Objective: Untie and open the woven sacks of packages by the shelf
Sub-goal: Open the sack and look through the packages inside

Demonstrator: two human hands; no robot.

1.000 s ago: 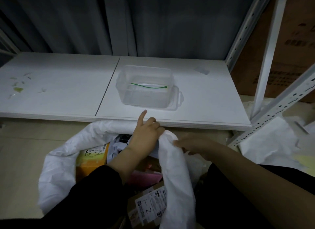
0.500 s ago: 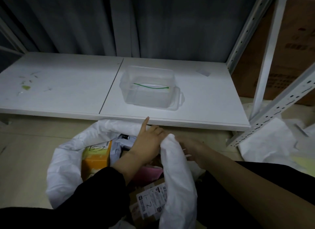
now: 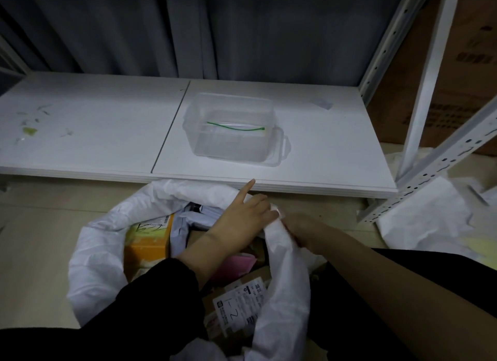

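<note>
Nearest the person, a brown carton with a shipping label [image 3: 238, 311] lies inside the white woven sack [image 3: 96, 256], which stands on the floor directly before the shelf. The sack mouth is already spread wide, so the tie appears to be off; packages show inside, among them an orange box [image 3: 146, 246], a pink packet [image 3: 236, 265] and pale mailers [image 3: 188, 221].

Both hands meet at the right-hand portion of the rim, where the fabric is gathered into a twisted strip [image 3: 285, 274] running down toward the person. Judgement: the strip is held taut between the hands in order to roll or fold the rim back and keep the mouth open.

The left hand [image 3: 242, 218] reaches across the opening. Its lower fingers are curled onto the top of the strip, clamped on the fabric, while the index finger stands out straight toward the shelf edge, touching nothing. The right hand [image 3: 298, 229] lies just beside it, on the outer side of the strip; its fingers seem wrapped on the fabric, though shadow hides the detail.

Further off, the white shelf board [image 3: 336, 151] carries a clear plastic tub [image 3: 231, 148] holding a green tie [image 3: 235, 127]; likely a bin for removed ties. More white sacking [image 3: 419, 218] lies at the right, beyond the shelf upright [image 3: 430, 167].
</note>
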